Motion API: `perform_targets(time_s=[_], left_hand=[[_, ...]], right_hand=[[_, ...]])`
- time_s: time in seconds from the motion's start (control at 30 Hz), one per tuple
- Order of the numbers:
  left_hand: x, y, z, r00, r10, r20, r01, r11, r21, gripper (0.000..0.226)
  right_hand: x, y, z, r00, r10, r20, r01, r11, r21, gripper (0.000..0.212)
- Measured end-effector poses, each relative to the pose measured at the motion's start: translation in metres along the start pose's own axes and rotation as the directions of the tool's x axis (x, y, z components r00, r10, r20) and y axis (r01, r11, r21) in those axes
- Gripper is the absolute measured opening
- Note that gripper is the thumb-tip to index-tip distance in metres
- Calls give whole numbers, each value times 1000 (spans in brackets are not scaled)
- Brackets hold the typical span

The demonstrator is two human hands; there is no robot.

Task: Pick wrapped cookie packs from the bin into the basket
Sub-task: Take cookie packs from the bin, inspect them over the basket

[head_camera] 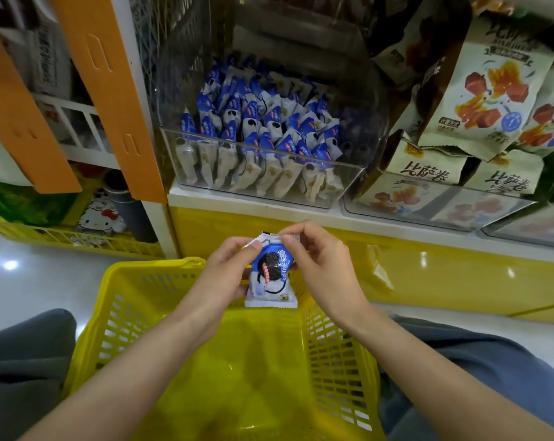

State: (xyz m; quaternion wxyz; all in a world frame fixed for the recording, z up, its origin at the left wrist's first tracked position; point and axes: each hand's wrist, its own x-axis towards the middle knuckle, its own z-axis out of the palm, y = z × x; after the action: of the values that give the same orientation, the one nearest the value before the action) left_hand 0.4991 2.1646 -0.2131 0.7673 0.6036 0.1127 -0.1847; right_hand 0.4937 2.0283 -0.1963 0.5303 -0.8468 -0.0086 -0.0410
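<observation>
Both hands hold one blue-and-white wrapped cookie pack (271, 276) upright above the far rim of the yellow plastic basket (132, 300). My left hand (228, 268) grips its left side with the thumb on the front. My right hand (320, 265) pinches its top right edge. The basket sits between my knees and nothing shows on its floor. Above, on the shelf, a clear plastic bin (349, 173) holds several more of the same cookie packs (259, 122), standing in rows.
To the right of the bin, clear bins hold beige snack bags (489, 90) with red and orange print. A yellow shelf front (428, 275) runs below. On the left stand orange-and-white shelf posts (116, 100) and a low yellow basket (78, 240) of goods on the glossy floor.
</observation>
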Motion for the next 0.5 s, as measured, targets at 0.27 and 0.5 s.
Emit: perform_targets(time_s=[0.27,0.5], left_hand=[[-3,2,-4,991,134,25,-135,989,63,23],[1,3,-12,1000,-26,16,26,1000,-2,20]], right_hand=[[9,-4,-2,986,105,126,-132,963,233,10],[4,-2,4,987,-20,158,11,998,56,16]])
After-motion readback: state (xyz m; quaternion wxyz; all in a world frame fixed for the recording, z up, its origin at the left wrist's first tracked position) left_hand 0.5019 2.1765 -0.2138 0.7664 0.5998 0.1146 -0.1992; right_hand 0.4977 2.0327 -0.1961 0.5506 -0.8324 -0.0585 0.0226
